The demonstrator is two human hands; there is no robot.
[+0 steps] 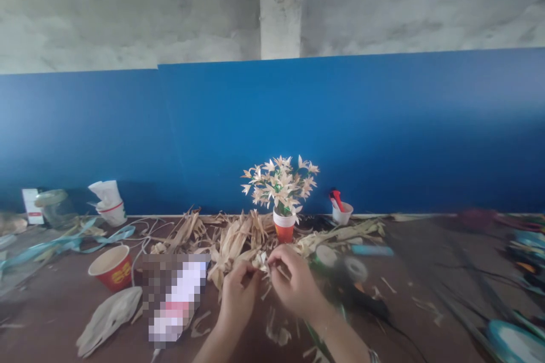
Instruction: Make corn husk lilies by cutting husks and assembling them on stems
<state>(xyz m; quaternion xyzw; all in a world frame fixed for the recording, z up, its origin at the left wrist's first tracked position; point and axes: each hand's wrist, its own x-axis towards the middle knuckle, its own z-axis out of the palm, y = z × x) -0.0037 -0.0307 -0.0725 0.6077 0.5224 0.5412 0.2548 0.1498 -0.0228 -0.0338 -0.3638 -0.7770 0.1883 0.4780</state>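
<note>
My left hand (239, 295) and my right hand (294, 282) come together low in the middle of the view, fingertips pinched. Between them is a small pale piece of corn husk (263, 261); its exact shape is partly covered by the fingers. Just beyond stands a red and white paper cup (284, 229) holding a bunch of cream husk flowers (281, 187) on green stems. Dried corn husks (238, 238) are heaped behind my left hand, and more lie to the right of the cup.
At left are a red paper bowl (111, 267), a flat pale husk (109, 320) and a blurred-out phone (179, 300) with a cable. Rolls of tape (355, 269) and a dark tool with a cord (361, 298) lie right. A blue partition (204, 136) rises behind.
</note>
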